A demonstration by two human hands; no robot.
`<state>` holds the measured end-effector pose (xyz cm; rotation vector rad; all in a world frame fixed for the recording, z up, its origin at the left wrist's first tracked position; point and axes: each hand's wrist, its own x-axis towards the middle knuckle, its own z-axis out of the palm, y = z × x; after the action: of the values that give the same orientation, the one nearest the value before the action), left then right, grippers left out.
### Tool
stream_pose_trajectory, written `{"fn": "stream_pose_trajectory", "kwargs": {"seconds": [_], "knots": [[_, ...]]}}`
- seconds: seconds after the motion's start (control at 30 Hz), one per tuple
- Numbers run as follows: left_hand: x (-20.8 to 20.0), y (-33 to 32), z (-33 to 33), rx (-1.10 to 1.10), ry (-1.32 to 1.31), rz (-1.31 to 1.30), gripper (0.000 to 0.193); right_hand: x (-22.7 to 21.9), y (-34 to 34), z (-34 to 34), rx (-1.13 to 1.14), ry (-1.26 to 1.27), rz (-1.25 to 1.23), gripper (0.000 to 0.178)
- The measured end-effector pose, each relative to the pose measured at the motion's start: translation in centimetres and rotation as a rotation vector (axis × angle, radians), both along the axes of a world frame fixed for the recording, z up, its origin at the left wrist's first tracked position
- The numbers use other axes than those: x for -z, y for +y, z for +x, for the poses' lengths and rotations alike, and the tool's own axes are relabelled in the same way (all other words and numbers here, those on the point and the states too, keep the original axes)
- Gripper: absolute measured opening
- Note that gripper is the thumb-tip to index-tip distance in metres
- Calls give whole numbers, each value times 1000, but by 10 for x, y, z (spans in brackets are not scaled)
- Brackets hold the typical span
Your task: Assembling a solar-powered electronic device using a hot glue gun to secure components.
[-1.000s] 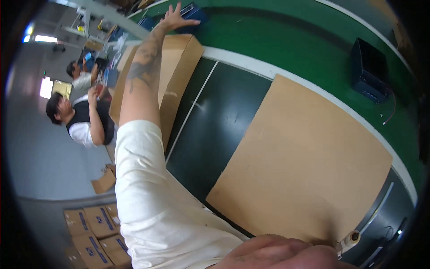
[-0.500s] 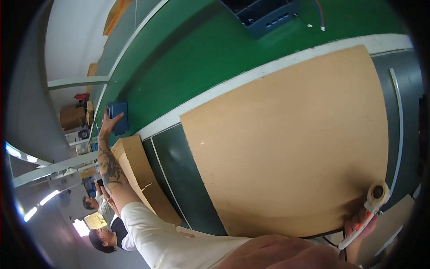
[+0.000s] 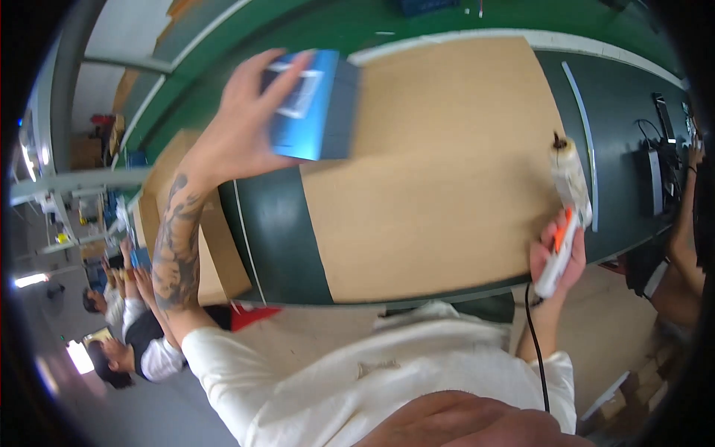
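My left hand (image 3: pixel 249 119) grips a blue rectangular box (image 3: pixel 339 112) with a white label, held above the far left part of a cardboard sheet (image 3: pixel 424 223). Its fingers wrap over the box's left side; hand and box are a little blurred. My right hand (image 3: pixel 557 257) is wrapped around a white hot glue gun (image 3: pixel 555 272) with an orange trigger. The gun points away from me over the sheet's right edge, its head wound with pale tape around a dark nozzle. A black cord (image 3: pixel 535 335) hangs from its handle.
The sheet lies on a dark green bench (image 3: pixel 279 231). Left of it stands an open cardboard carton (image 3: pixel 212 246). Beyond is a green surface (image 3: pixel 365 33) with another blue case (image 3: pixel 424 6). A pale strip (image 3: pixel 585 141) and black devices (image 3: pixel 659 171) lie right. Other people work at both sides.
My left hand has carried the blue box from the far left green surface toward the right and nearer. My view has shifted, and the glue gun appears farther up in it.
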<state>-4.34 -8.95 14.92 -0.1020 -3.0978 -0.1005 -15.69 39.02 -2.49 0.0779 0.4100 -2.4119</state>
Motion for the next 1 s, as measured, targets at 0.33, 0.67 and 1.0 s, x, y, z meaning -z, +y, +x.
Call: {"fn": "stream_pose_trajectory", "kwargs": {"seconds": [0.33,0.67,1.0], "knots": [[39,159,0,450,-52,43,91,-5,-6,-14,-120,55,-101,46],[24,147,11,387,-226,246,81,-4,0,-13,-135,76,-110,47],[25,154,13,419,-102,-161,65,-3,-2,-16,-147,80,-117,49]]}}
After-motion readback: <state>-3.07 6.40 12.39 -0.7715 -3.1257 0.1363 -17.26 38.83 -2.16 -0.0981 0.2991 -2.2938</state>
